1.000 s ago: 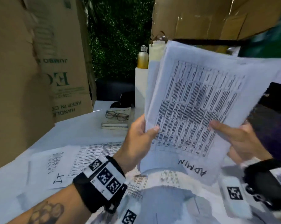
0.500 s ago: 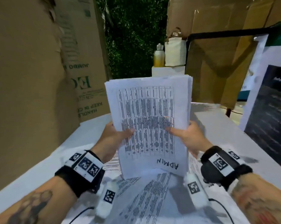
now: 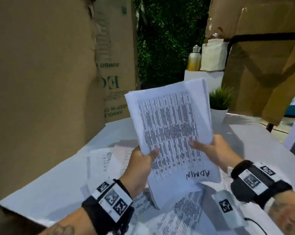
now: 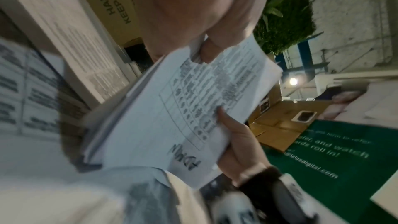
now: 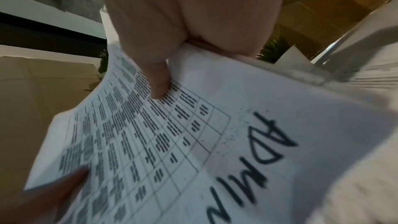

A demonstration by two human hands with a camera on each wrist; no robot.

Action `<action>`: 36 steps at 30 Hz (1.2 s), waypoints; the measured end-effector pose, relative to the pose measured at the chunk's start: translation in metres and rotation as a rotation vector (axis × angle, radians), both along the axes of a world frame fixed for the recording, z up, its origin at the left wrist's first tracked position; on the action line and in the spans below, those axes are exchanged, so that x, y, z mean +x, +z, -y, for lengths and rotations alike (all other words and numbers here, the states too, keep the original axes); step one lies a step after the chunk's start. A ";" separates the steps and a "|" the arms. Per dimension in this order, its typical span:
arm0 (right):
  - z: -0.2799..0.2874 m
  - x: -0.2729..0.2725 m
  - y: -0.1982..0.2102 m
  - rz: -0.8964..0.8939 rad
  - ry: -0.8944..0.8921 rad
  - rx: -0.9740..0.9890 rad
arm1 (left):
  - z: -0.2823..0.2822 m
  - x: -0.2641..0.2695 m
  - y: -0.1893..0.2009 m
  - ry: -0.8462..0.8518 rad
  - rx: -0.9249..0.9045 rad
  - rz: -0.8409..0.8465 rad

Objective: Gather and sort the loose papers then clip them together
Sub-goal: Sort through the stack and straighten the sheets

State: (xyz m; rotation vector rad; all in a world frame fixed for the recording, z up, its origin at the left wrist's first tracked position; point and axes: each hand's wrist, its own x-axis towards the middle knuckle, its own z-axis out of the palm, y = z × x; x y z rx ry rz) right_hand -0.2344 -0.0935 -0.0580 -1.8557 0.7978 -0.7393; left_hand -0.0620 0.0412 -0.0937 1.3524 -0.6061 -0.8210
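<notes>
The paper stack (image 3: 170, 133), its top sheet marked ADMIN, stands tilted above the desk (image 3: 58, 189); my left hand (image 3: 140, 165) and right hand (image 3: 213, 151) pinch its side edges, thumbs on the printed table, loose sheets (image 3: 109, 160) lying beneath.
</notes>
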 end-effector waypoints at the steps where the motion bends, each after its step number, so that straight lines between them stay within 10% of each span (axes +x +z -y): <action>1: 0.007 0.007 0.006 -0.033 0.003 -0.043 | -0.003 -0.003 0.001 0.004 0.012 -0.046; 6: 0.046 0.083 0.049 -0.544 0.154 -0.454 | -0.017 -0.025 -0.014 -0.093 0.049 -0.493; 13: 0.051 0.189 -0.010 -1.092 0.417 -0.521 | -0.012 -0.030 -0.040 -0.149 0.164 -0.784; 25: 0.064 0.189 -0.022 -0.809 0.425 -0.551 | -0.008 -0.023 -0.043 -0.163 0.191 -0.723; 30: 0.052 0.138 0.025 -0.423 0.384 -0.616 | -0.015 -0.016 -0.043 -0.010 0.121 -0.620; 36: 0.037 0.058 0.061 0.217 0.284 -0.202 | -0.028 -0.003 -0.011 0.247 -0.083 -0.293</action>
